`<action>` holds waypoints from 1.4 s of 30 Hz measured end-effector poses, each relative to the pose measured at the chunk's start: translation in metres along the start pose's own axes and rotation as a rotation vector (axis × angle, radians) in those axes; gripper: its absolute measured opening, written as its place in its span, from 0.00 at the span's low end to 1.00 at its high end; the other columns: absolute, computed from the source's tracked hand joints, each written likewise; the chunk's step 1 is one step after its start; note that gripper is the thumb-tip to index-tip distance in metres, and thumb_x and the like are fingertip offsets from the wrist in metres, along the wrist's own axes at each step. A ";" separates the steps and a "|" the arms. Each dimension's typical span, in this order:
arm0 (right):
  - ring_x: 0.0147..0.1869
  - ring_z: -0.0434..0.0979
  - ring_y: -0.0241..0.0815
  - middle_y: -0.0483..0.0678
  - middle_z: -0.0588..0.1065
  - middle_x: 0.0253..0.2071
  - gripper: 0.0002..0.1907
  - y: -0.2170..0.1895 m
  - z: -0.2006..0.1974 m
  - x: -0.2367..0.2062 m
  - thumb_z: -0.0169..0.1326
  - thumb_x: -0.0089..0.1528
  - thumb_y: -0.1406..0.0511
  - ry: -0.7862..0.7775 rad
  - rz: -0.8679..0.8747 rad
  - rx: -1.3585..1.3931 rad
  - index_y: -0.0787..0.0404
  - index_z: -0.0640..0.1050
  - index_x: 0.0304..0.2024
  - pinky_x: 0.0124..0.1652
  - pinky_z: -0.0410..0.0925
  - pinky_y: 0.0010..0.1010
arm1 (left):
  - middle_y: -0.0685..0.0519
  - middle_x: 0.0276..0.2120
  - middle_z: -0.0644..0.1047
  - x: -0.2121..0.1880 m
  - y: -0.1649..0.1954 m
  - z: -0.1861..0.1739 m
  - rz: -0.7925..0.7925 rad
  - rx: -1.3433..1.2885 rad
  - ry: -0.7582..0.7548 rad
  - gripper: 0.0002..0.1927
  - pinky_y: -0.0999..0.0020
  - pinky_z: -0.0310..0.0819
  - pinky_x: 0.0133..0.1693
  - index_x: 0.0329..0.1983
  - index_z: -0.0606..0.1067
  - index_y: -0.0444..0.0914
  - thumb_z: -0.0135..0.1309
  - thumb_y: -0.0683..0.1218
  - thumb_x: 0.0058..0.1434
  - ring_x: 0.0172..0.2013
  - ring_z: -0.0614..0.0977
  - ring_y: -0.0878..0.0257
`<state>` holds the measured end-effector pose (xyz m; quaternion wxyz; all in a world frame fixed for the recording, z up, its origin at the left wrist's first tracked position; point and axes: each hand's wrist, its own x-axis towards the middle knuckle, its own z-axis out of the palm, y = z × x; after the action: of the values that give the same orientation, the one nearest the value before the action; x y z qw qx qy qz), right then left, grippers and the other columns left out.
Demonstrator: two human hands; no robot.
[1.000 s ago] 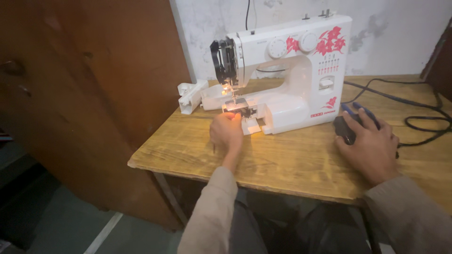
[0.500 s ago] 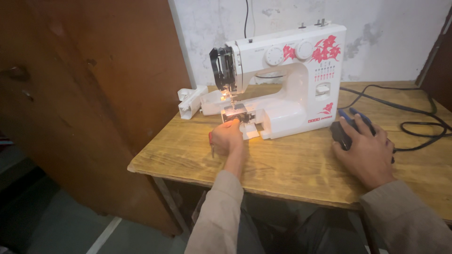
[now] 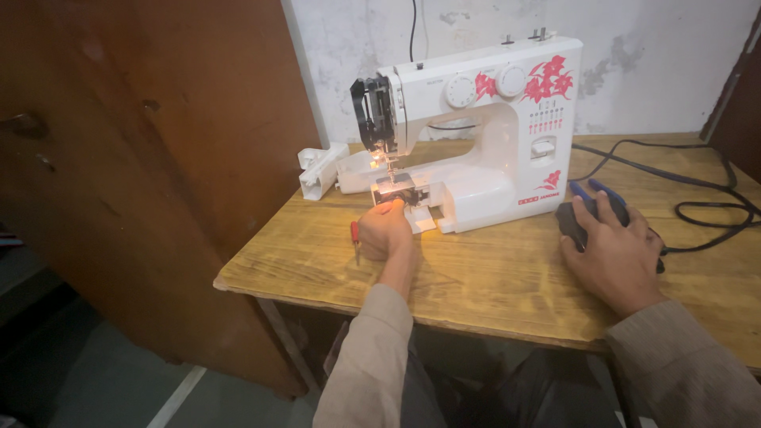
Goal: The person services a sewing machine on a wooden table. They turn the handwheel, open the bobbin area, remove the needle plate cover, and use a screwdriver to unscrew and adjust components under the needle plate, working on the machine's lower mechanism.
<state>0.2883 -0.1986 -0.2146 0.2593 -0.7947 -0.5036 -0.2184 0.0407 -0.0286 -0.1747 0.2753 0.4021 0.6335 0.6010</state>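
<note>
Left hand (image 3: 386,231): mine, fingers closed around a small red-handled screwdriver (image 3: 355,235), fingertips at the lit needle area of the white sewing machine (image 3: 483,135); best kept low, steady, clear of the needle. Right hand (image 3: 614,252): flat, fingers spread over the dark foot pedal (image 3: 572,221), right of the machine. Detached white cover piece (image 3: 321,167): left of the machine.

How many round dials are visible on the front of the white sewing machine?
2. Both are on the upper front of the sewing machine: one dial left of the other dial, beside the red flower print. Others may be hidden on the far side.
</note>
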 end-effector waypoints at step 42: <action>0.74 0.54 0.73 0.52 0.59 0.76 0.38 -0.003 -0.004 0.001 0.57 0.56 0.52 -0.048 0.030 -0.001 0.46 0.69 0.70 0.62 0.52 0.73 | 0.54 0.28 0.84 0.000 0.004 -0.003 -0.013 0.029 -0.017 0.10 0.60 0.73 0.34 0.30 0.85 0.46 0.70 0.52 0.47 0.31 0.84 0.57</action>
<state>0.2856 -0.1989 -0.2100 0.2499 -0.8073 -0.4976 -0.1954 0.0392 -0.0303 -0.1706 0.2790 0.4069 0.6424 0.5864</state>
